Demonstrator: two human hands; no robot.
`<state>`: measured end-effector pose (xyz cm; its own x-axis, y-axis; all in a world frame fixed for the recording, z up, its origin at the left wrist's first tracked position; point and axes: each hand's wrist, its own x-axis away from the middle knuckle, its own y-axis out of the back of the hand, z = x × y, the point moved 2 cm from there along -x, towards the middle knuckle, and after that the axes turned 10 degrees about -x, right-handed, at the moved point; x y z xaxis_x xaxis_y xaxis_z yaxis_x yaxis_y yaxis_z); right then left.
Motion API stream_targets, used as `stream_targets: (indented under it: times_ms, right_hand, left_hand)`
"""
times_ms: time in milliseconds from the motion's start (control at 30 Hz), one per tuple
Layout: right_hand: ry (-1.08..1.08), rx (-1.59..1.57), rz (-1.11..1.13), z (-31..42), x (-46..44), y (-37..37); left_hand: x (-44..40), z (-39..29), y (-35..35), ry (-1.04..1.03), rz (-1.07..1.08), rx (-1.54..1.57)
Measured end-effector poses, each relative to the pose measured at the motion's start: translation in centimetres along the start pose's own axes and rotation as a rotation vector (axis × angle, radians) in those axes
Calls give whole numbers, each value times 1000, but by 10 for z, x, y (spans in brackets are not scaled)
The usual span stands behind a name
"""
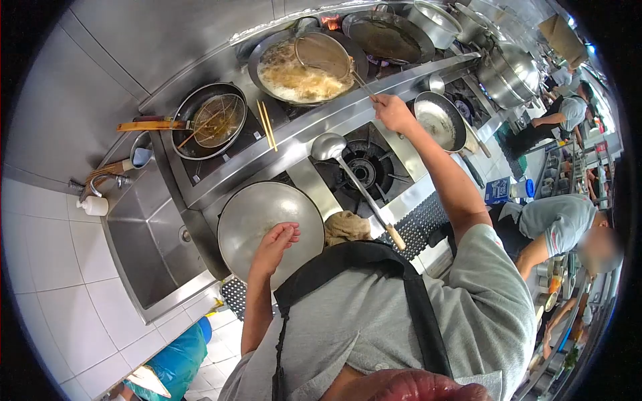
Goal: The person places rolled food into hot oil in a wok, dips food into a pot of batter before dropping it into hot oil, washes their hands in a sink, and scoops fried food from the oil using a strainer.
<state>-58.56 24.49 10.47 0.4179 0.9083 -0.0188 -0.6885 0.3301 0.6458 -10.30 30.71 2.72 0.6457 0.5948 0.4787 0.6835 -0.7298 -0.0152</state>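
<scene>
My right hand (393,112) is closed around the handle of a round mesh strainer (322,55). The strainer sits over a wok of bubbling, foaming oil (287,75) on the back range. My left hand (275,244) is in front of me above a large, bare metal wok (247,207), its fingers curled loosely together with nothing visible in them. Between my arms a ladle (329,147) with a wooden-ended handle lies across a gas burner (364,170). A folded brown cloth (348,227) rests beside the wok.
A pan (180,150) with a wire skimmer (221,120) stands at left, near chopsticks (266,125) and a sink (147,230). To the right are a frying pan (438,123), a dark wok (388,39) and large pots (508,73). Co-workers (555,227) stand at far right.
</scene>
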Motion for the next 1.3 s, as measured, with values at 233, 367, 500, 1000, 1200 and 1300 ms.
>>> stream_targets:
  times_ms: [233, 367, 500, 1000, 1200, 1300]
  right_hand:
    - [-227, -225, 118, 22, -7, 3]
    - [-98, -131, 78, 16, -22, -10]
    - [-169, -238, 150, 30, -17, -10]
    - [96, 317, -62, 29, -26, -64]
    - [49, 406, -57, 44, -22, -77]
    - [99, 322, -63, 35, -28, -84]
  left_hand:
    - [-1, -2, 0, -13, -2, -10]
    - [-3, 2, 2, 8, -8, -16]
    - [-4, -1, 2, -15, -11, -2]
    - [-9, -5, 0, -15, 13, -18]
    - [-5, 1, 4, 0, -7, -5]
    - [-2, 2, 4, 1, -11, -8]
